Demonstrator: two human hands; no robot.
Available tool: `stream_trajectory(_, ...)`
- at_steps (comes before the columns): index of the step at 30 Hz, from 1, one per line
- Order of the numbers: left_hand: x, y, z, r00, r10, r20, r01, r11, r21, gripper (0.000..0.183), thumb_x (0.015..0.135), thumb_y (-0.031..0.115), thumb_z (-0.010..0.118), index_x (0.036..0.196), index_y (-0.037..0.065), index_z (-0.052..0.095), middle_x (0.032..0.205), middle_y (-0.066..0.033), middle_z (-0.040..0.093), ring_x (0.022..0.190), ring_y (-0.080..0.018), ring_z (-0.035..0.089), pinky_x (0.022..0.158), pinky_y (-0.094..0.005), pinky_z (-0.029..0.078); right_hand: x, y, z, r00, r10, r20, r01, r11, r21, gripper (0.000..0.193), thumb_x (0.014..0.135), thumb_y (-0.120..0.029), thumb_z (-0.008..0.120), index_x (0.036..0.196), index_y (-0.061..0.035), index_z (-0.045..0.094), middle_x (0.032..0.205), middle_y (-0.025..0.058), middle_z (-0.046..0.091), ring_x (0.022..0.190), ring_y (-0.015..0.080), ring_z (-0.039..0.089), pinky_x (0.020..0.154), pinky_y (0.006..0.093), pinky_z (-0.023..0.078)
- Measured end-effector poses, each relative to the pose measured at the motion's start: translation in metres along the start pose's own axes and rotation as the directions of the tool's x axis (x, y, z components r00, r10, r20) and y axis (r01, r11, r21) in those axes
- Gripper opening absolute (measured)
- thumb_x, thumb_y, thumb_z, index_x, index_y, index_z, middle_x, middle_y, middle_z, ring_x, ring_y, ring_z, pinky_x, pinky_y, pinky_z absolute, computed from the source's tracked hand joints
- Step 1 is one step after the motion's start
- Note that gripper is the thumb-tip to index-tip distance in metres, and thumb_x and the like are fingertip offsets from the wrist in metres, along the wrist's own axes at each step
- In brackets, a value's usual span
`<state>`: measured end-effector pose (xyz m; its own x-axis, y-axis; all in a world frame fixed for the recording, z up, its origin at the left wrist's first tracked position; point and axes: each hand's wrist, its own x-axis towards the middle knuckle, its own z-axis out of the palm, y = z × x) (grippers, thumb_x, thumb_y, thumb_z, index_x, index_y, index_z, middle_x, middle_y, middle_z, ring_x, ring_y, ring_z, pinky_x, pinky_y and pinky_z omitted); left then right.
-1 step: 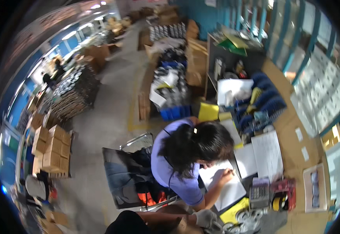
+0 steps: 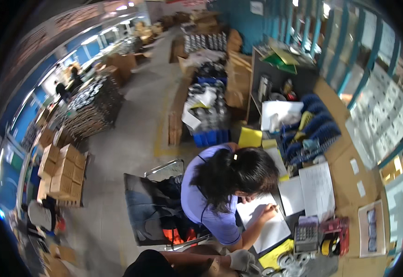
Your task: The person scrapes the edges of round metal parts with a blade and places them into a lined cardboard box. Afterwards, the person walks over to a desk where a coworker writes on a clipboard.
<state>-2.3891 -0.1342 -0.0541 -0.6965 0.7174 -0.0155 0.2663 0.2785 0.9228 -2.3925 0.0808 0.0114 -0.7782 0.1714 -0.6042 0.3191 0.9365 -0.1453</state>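
A forearm with a black sleeve reaches in from the lower edge, and at its end my left hand (image 2: 241, 261) wears a pale grey glove. It is beside the desk's near edge, close to several metal rings (image 2: 284, 261) and a yellow sheet (image 2: 275, 253). Its fingers are partly cut off and blurred, so I cannot tell whether it grips anything. My right hand is not in view. Just beyond, a seated person (image 2: 210, 194) in a lavender shirt leans over white paper (image 2: 268, 231), one hand (image 2: 269, 211) on it holding what looks like a pen.
On the desk are a calculator (image 2: 306, 236), a red tape dispenser (image 2: 335, 233), written sheets (image 2: 316, 189) and blue bundles (image 2: 312, 124). A chair (image 2: 141, 212) stands behind the person. Stacked cartons (image 2: 63, 171) line the left; a blue bin (image 2: 210, 137) stands ahead by the aisle.
The whole view has shifted slightly. My gloved hand stays near the rings, and the seated person remains bent over the paper.
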Motion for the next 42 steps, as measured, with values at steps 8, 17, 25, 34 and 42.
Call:
stream_trajectory(8,-0.026,0.063,-0.017,0.964,-0.212,-0.159,0.225,0.972,0.073,0.022,0.066,0.022,0.069,0.084,0.01,0.07,0.078,-0.0098,0.067,0.07,-0.025,0.063,0.063,-0.0334,0.048,0.011,0.0,-0.012,0.932,-0.338,-0.128,0.341,0.94,-0.002,0.028,0.08,-0.019,0.06,0.106,-0.0155,0.066,0.089,0.0184,0.065,0.084,0.0295,0.064,0.073,0.0413,0.05)
stream_trajectory(17,-0.031,0.104,-0.012,0.933,-0.315,-0.174,0.339,0.931,0.132,0.025,0.071,0.033,0.073,0.079,0.01,0.071,0.076,-0.0077,0.067,0.069,-0.0208,0.063,0.061,-0.0315,0.047,0.0,-0.002,-0.013,0.852,-0.49,-0.182,0.503,0.864,0.025,0.026,0.079,-0.018,0.06,0.104,-0.0149,0.067,0.088,0.0167,0.065,0.084,0.0271,0.063,0.072,0.0399,0.05)
stream_trajectory(25,-0.024,0.094,0.011,0.975,-0.206,-0.084,0.207,0.978,-0.004,0.022,0.072,0.028,0.073,0.083,0.008,0.07,0.075,-0.0083,0.066,0.07,-0.0201,0.063,0.063,-0.0314,0.047,0.008,-0.012,-0.026,0.803,-0.54,-0.253,0.57,0.82,0.058,0.025,0.079,-0.017,0.061,0.103,-0.0143,0.067,0.087,0.0151,0.065,0.083,0.025,0.063,0.071,0.0387,0.05)
stream_trajectory(34,-0.017,0.092,0.032,0.936,-0.338,-0.097,0.333,0.941,-0.06,0.035,0.073,0.04,0.076,0.077,0.006,0.068,0.074,-0.0097,0.065,0.069,-0.023,0.063,0.062,-0.0321,0.048,0.026,-0.02,-0.04,0.767,-0.553,-0.325,0.612,0.783,0.11,0.023,0.078,-0.016,0.061,0.101,-0.0137,0.067,0.085,0.0134,0.065,0.083,0.0226,0.063,0.07,0.0373,0.05)
stream_trajectory(42,-0.009,0.104,0.026,0.992,-0.083,-0.097,0.107,0.953,0.285,0.027,0.072,0.035,0.072,0.075,0.009,0.066,0.073,-0.0102,0.063,0.067,-0.0272,0.063,0.059,-0.0355,0.049,0.03,0.005,-0.034,0.787,-0.512,-0.344,0.59,0.787,0.179,0.022,0.078,-0.016,0.061,0.099,-0.0131,0.068,0.084,0.0119,0.066,0.083,0.0205,0.062,0.07,0.036,0.05)
